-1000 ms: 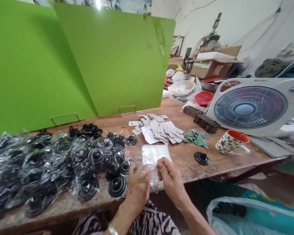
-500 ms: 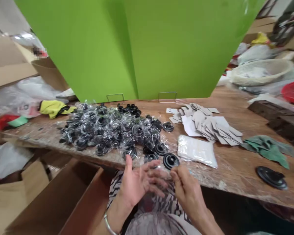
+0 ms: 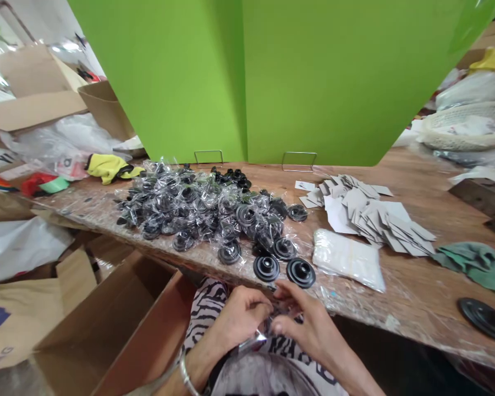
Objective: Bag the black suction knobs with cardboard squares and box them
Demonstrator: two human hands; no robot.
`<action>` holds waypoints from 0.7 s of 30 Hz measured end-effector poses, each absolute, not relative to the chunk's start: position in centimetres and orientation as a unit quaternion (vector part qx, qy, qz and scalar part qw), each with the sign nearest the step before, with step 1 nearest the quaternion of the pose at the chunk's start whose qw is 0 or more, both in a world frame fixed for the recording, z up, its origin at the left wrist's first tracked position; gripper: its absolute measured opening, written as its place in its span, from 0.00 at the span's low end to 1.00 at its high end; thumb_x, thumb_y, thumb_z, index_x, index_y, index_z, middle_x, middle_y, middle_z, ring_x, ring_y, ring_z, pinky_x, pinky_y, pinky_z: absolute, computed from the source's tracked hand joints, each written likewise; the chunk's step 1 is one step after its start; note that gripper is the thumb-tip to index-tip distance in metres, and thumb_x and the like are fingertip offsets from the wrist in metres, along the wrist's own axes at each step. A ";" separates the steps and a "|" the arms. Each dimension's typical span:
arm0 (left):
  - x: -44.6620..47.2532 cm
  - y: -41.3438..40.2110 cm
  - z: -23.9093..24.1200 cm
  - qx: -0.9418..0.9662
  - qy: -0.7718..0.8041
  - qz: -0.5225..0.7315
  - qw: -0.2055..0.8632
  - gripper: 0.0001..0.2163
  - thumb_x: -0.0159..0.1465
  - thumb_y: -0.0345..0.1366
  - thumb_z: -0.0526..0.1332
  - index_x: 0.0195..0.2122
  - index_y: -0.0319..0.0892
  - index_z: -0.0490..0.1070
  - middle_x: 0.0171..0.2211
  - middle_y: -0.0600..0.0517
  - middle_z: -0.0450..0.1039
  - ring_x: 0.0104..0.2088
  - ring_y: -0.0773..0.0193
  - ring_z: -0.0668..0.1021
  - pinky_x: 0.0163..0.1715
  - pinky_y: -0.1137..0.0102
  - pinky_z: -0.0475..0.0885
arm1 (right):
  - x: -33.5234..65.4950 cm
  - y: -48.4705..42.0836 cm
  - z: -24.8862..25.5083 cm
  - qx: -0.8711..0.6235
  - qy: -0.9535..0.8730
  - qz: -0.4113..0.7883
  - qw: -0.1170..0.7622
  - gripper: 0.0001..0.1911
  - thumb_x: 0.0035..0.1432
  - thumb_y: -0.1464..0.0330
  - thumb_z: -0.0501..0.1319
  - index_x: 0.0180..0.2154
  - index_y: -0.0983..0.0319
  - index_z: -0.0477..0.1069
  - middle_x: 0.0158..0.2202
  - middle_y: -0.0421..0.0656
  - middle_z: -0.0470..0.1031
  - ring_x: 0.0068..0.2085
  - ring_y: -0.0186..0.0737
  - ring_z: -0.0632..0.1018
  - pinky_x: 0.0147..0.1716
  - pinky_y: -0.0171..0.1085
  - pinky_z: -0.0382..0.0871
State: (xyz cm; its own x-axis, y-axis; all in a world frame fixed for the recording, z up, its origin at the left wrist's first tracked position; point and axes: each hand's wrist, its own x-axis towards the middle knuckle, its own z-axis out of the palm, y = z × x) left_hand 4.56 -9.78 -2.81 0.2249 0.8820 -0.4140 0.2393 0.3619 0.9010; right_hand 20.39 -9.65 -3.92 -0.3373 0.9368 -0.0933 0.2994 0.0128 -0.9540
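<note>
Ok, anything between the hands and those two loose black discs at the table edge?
Nothing solid. The right hand sits just below the nearer disc; only clear film seems to lie on the table between them.

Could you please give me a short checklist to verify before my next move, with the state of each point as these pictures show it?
1. Clear plastic piece gripped by the left hand: ok.
2. Right hand holding it too: cannot tell.
3. Two unwrapped black round rubber pieces resting on the wooden table, just beyond the hands: ok.
4. Bagged black pieces gathered in one pile: ok.
5. Grey cardboard squares stacked neatly: not ok, they lie loose and overlapping.
6. White plastic pack sealed: cannot tell.
</note>
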 end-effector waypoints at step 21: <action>1.4 -10.6 -5.5 0.323 0.485 0.340 0.738 0.05 0.44 0.33 0.63 0.18 0.35 0.71 0.14 0.53 0.69 0.15 0.71 0.68 0.19 0.75 0.61 | 21.4 -9.2 -6.0 -0.503 -0.330 0.678 0.423 0.20 0.44 0.54 0.64 0.20 0.63 0.61 0.14 0.31 0.55 0.17 0.25 0.53 0.17 0.29 0.44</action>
State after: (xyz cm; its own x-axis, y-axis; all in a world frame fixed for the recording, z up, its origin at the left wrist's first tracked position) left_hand 1.44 -10.58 -5.52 0.2978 0.8151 -0.4969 -0.1878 0.5604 0.8067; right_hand 21.45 -9.17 -6.01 -0.1361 0.9047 -0.4037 -0.2412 -0.4255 -0.8722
